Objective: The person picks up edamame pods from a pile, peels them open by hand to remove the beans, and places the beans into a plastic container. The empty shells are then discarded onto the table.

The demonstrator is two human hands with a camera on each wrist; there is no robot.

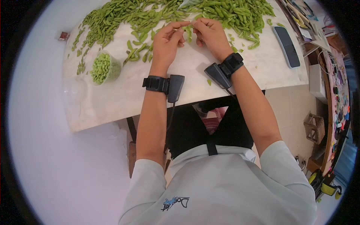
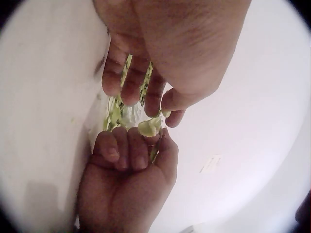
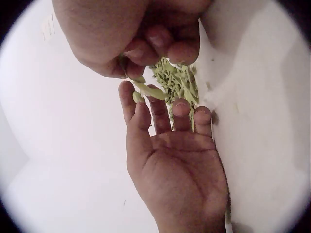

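My left hand (image 1: 165,45) and right hand (image 1: 216,39) meet fingertip to fingertip over the near edge of a pile of green soybean pods (image 1: 240,15). In the right wrist view, the right thumb and forefinger pinch a pale green pod (image 3: 153,92), its other fingers curled in. Between the left thumb and forefinger sits a small green bean (image 3: 138,97); the remaining left fingers are loosely extended. The left wrist view shows the pod (image 2: 149,127) between the two hands. Left of them stands a clear plastic cup (image 1: 116,69) filled with shelled beans (image 1: 100,68).
Loose pods (image 1: 140,48) lie just left of the left hand. A phone (image 1: 287,47) rests on the right of the white table (image 1: 131,88). Clear plastic (image 1: 189,3) lies at the back among the pods. Shelves (image 1: 332,93) flank the right side.
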